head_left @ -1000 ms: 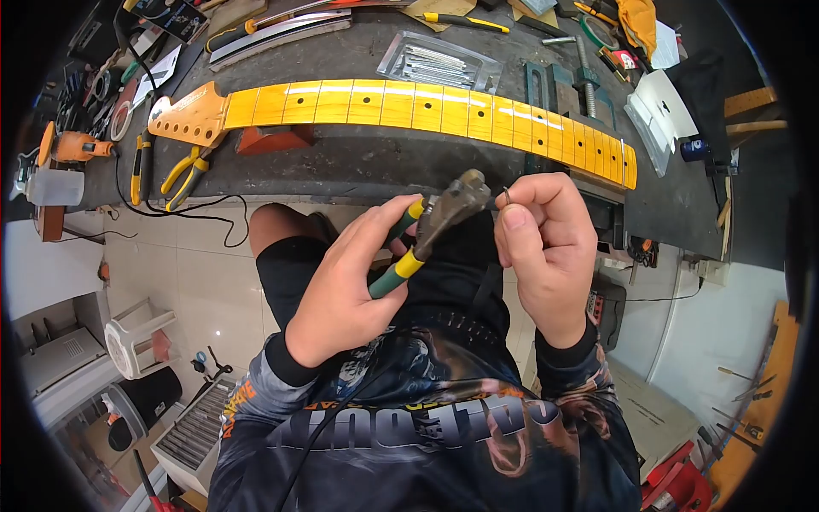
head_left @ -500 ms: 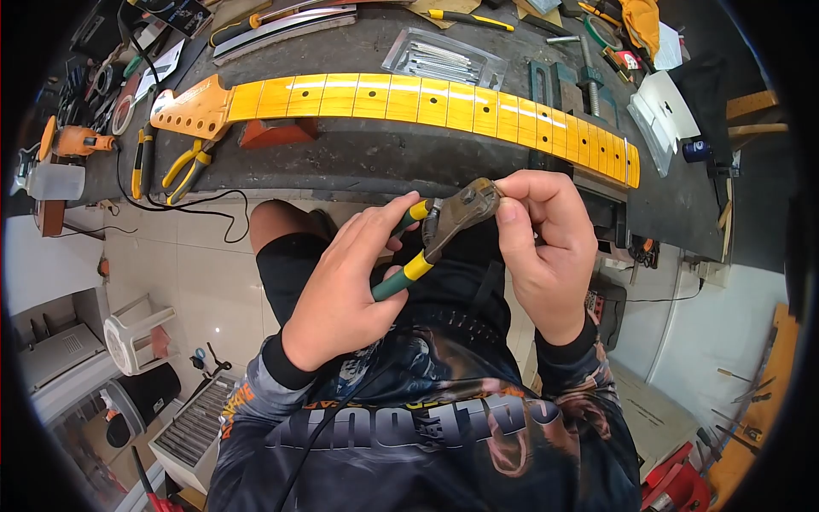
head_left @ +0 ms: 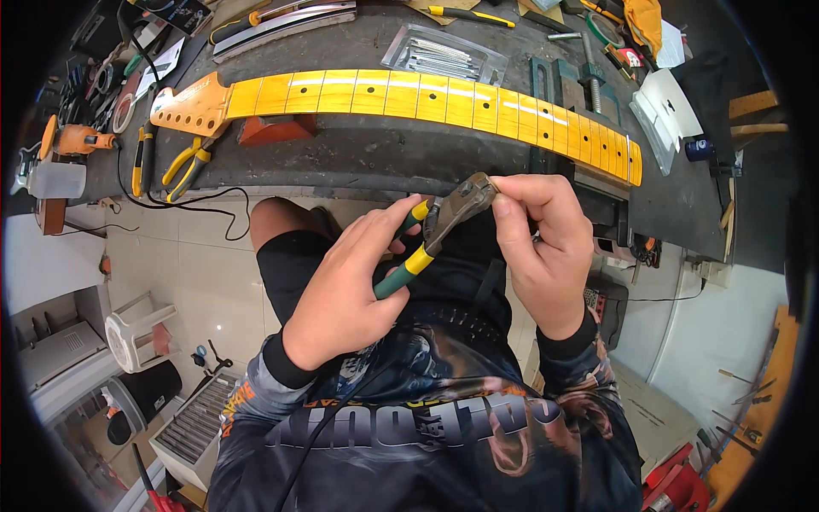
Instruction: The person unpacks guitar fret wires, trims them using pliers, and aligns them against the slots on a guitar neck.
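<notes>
My left hand (head_left: 345, 277) is wrapped round the green and yellow handles of a pair of pliers (head_left: 459, 207), whose dark metal head points up and to the right. Close against the jaws, my right hand (head_left: 546, 247) pinches with thumb and forefinger; whatever is between those fingertips is too small to make out. Beyond both hands, a guitar neck (head_left: 409, 96) with a yellow fretboard and black dot inlays lies across the workbench. Its headstock is on the left, near a reddish-brown support block (head_left: 277, 130).
The dark workbench (head_left: 367, 162) carries a clear tray of thin files (head_left: 439, 58), a vise (head_left: 572, 85), yellow-handled pliers (head_left: 188, 169) and an orange power tool (head_left: 84, 141). A black cable (head_left: 230, 194) hangs over its front edge. A white stool (head_left: 141, 333) stands on the floor at left.
The pliers' head has turned slightly and shifted a little to the left, with my right hand's fingertips following it. My left hand stays nearly in place.
</notes>
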{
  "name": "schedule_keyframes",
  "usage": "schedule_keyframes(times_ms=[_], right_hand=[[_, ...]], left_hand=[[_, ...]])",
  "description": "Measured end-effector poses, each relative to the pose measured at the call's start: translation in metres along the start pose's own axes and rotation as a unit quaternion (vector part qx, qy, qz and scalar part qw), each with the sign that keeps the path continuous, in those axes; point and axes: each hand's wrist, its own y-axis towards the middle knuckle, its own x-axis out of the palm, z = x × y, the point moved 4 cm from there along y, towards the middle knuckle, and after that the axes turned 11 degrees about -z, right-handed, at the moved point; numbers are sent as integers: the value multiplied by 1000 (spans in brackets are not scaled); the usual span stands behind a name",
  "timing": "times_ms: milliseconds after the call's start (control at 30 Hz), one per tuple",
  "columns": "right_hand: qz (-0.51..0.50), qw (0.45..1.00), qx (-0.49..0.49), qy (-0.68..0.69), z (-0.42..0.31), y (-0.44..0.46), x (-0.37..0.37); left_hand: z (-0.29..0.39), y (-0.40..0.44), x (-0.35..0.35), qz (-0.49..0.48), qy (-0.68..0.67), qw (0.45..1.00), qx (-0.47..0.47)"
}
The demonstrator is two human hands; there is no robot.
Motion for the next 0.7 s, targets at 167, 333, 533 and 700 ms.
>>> schedule_keyframes(times_ms=[167, 333, 533, 700], right_hand=[[-21, 1000, 16, -9, 4, -1, -1], [-33, 999, 14, -15, 8, -2, -1], [-20, 999, -3, -47, 7, -2, 1], [1, 998, 58, 13, 3, -5, 3]], left_hand=[[-7, 1, 5, -11, -47, 999, -14], [-8, 1, 6, 1, -51, 998, -23], [-22, 0, 17, 48, -57, 997, 10], [-30, -9, 2, 146, -150, 978, 22]])
